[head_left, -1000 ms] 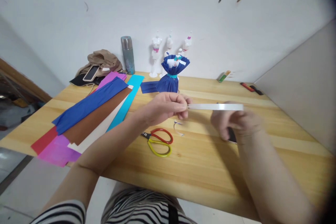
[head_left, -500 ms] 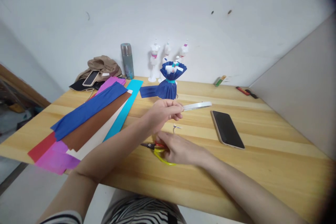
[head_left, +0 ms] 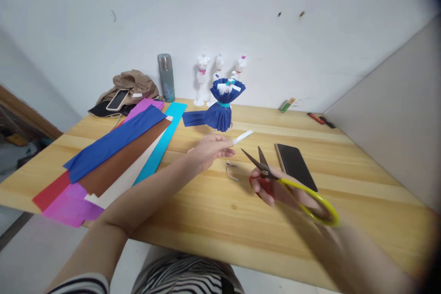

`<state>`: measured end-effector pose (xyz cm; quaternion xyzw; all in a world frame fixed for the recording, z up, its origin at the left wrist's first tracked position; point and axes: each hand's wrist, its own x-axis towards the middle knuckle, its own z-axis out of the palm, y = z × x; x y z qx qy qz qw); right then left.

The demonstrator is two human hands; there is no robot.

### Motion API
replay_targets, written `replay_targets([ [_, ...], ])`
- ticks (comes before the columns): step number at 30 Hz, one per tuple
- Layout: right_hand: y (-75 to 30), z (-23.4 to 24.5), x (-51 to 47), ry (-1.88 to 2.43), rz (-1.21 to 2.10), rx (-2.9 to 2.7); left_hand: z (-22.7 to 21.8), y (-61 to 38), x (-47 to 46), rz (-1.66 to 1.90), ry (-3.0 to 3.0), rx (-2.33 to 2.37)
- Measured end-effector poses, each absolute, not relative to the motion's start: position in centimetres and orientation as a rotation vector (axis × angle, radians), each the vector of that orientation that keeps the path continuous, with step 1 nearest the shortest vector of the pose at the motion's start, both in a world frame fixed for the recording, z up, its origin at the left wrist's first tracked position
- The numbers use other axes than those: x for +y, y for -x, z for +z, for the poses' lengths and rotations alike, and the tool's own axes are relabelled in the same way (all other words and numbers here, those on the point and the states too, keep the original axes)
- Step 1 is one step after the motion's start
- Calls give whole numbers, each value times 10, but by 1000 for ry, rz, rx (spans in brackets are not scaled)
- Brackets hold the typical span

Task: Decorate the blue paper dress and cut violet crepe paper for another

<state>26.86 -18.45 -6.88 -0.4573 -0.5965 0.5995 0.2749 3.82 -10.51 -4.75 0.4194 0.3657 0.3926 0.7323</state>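
With our hands apart, we are pinching the white strip (head_left: 243, 137) in the left hand (head_left: 213, 149), above the tabletop (head_left: 206, 213) midway between its front and back edges, and are gripping the scissors (head_left: 265, 172) in the right hand (head_left: 304, 197), blades spread near the strip. To work cleanly, we should be keeping the strip's free end straight and steady, bringing the blades squarely across it, and keeping both tips clear of our left fingers.

We're looking from a head-worn cam, tipped forward and down, pretty close over the table (head_left: 206, 220), facing the wall (head_left: 155, 4), our striped top (head_left: 193, 280) along the bottom edge.
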Motion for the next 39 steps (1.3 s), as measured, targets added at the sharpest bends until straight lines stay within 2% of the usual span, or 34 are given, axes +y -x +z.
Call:
replay_targets([
  [3,-257,-71,-190,1122,1660,-1358,-50,-40,-106,851,-954,830],
  [13,-247,-71,-201,998,1798,-1190,-53,-42,-106,824,-1090,914],
  [26,-226,-88,-197,1122,1569,-1184,-59,-49,-108,904,-1244,1103],
  [33,-217,-96,-197,1170,1588,-1058,-62,-51,-109,894,-1254,1135],
  [39,-226,-105,-202,1226,1379,-1346,-66,-52,-106,914,-1247,1095],
])
